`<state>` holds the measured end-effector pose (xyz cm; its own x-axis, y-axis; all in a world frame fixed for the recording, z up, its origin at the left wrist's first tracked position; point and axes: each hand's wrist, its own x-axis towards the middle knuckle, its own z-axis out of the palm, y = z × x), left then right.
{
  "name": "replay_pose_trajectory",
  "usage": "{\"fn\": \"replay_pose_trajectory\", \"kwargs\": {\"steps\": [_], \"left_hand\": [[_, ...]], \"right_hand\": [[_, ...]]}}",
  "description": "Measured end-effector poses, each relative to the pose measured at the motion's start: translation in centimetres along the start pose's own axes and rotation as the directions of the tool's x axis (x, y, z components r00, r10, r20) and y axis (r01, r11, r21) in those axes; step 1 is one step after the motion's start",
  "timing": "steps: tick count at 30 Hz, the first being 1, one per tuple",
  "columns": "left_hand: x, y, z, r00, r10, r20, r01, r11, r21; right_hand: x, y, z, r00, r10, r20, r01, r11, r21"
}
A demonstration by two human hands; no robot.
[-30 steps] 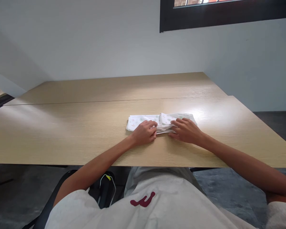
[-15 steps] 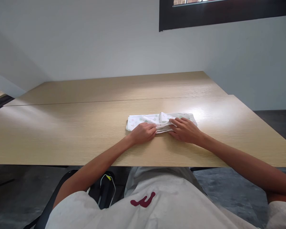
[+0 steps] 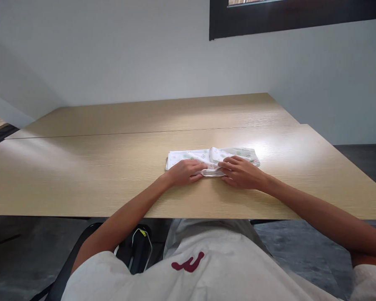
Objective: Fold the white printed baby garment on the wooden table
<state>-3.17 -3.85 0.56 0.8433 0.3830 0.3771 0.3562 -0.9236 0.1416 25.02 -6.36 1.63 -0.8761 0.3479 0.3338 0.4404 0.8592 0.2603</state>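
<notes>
A white folded cloth (image 3: 188, 155) with a small coloured print lies as a long strip on the light wooden table (image 3: 81, 175). My left hand (image 3: 184, 172) rests on its near left part with the fingers pressed together, pinching the cloth's middle edge. My right hand (image 3: 242, 172) lies on the right half, its fingers curled over the cloth and gripping the same bunched middle fold. The two hands nearly meet at the centre of the strip.
The table is made of two joined tops, with a seam (image 3: 144, 132) running across behind the cloth. A grey wall and a dark window frame (image 3: 297, 16) stand beyond. Below the near edge are my lap and a dark chair (image 3: 134, 251).
Both hands have shifted slightly inward and pressed the raised middle fold of the cloth lower and flatter. The cloth itself has stayed in place.
</notes>
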Motion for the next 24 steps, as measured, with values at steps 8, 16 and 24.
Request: {"fn": "replay_pose_trajectory", "kwargs": {"steps": [8, 16, 24], "left_hand": [[0.1, -0.1, -0.1, 0.998, 0.034, 0.056, -0.032, 0.998, -0.048], [-0.1, -0.8, 0.9, 0.998, 0.048, -0.031, -0.052, 0.99, -0.132], [-0.2, -0.5, 0.4, 0.998, -0.059, 0.005, 0.059, 0.987, -0.148]], "right_hand": [[-0.1, 0.1, 0.2, 0.996, 0.017, 0.084, -0.021, 0.998, 0.055], [-0.3, 0.1, 0.5, 0.996, 0.017, 0.083, -0.024, 0.997, 0.073], [-0.3, 0.1, 0.4, 0.997, 0.008, 0.073, -0.014, 0.997, 0.081]]}}
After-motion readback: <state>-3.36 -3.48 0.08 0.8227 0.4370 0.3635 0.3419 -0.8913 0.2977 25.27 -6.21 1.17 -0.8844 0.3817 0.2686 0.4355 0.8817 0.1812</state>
